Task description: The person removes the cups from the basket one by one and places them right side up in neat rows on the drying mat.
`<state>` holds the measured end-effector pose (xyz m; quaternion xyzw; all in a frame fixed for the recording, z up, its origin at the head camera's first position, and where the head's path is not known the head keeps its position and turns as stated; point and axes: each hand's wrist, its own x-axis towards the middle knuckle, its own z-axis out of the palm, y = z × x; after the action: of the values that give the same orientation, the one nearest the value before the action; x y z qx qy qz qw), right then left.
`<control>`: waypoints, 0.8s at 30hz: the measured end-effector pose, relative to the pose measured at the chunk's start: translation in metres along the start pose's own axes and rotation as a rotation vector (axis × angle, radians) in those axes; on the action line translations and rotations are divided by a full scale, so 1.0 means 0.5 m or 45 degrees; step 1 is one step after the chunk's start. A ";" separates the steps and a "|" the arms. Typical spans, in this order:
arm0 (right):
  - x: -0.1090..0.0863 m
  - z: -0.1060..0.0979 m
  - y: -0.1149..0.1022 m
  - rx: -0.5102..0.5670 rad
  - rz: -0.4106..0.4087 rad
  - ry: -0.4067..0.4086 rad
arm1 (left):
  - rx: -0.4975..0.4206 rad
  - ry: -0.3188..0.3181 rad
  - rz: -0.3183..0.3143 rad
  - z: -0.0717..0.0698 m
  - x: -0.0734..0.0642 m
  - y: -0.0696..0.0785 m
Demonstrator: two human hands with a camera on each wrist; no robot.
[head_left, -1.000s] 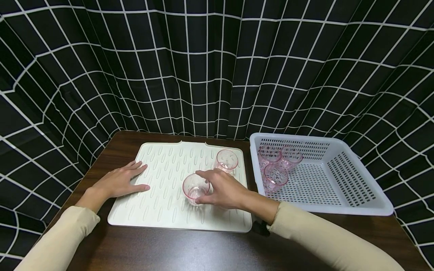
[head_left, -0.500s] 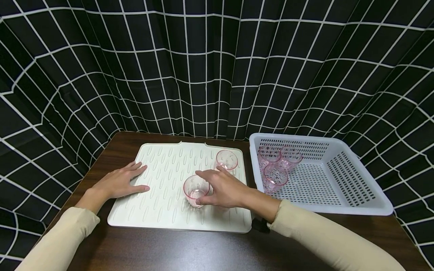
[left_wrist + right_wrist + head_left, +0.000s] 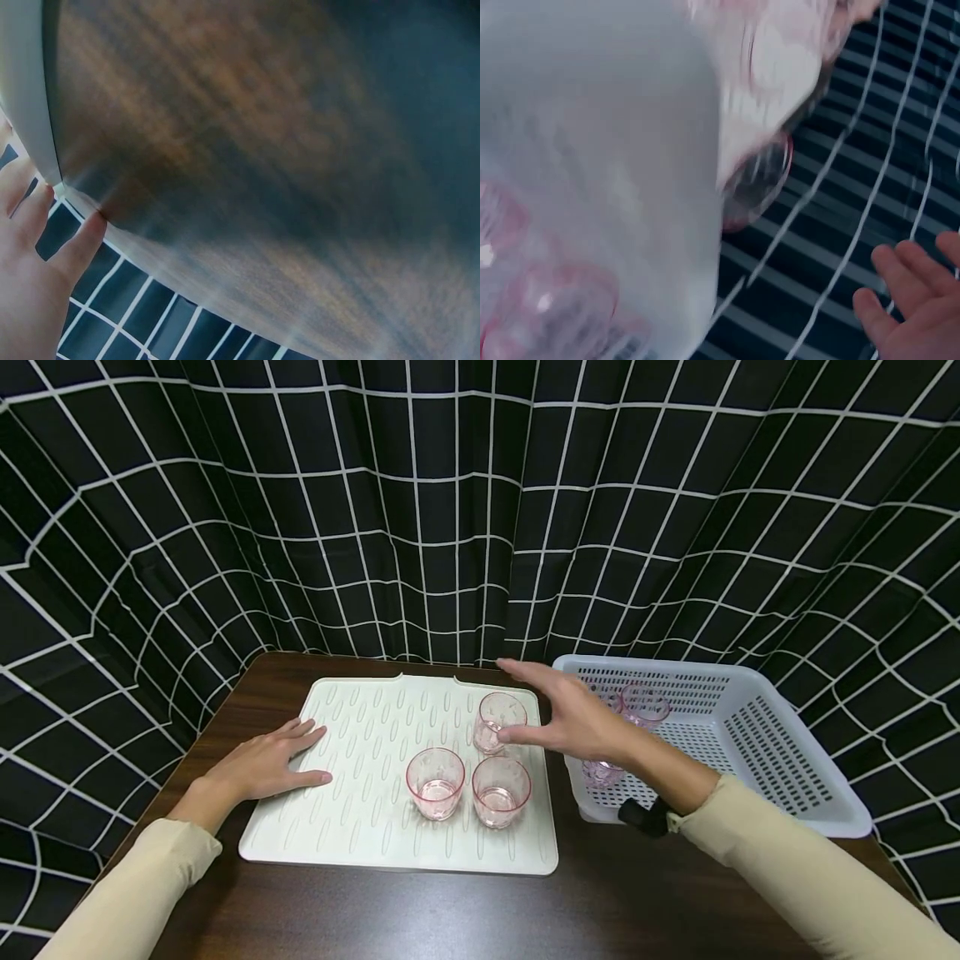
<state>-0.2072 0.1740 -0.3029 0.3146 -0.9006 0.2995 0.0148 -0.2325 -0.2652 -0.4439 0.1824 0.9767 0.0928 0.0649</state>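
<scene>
My left hand [image 3: 255,766] rests with its fingers spread on the left edge of the cream ribbed drying mat [image 3: 360,777]. On the mat's right half stand three clear pink-rimmed glasses: a front left glass [image 3: 437,785], a front right glass [image 3: 500,793] and a back glass [image 3: 491,722]. Between mat and basket, my right hand [image 3: 573,714] is in the air, fingers extended, thumb apart, holding nothing. Its thumb overlaps the back glass in the head view. The right wrist view shows the same hand [image 3: 922,307] blurred, away from the glasses.
A pale perforated plastic basket [image 3: 810,752] stands to the right, holding pink glasses such as one at its back left [image 3: 645,703]; my right hand and forearm partly hide the others. Dark wooden table [image 3: 360,914] lies below, with a black grid-patterned curtain [image 3: 450,510] behind.
My right hand has left the front glasses and moved right and back toward the basket. The front right glass, earlier hidden behind it, now shows. My left hand stays put.
</scene>
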 end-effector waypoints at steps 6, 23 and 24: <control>-0.022 -0.070 0.073 0.045 0.170 0.087 | 0.001 0.009 0.001 -0.001 0.001 0.000; -0.089 -0.136 0.224 0.086 0.389 0.103 | 0.007 0.000 -0.008 0.003 0.004 -0.004; -0.092 -0.137 0.230 0.088 0.394 0.094 | 0.006 -0.001 -0.009 0.003 0.004 -0.004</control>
<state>-0.2476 0.3089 -0.3176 0.1613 -0.9263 0.3404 -0.0093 -0.2348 -0.2662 -0.4460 0.1790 0.9775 0.0902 0.0652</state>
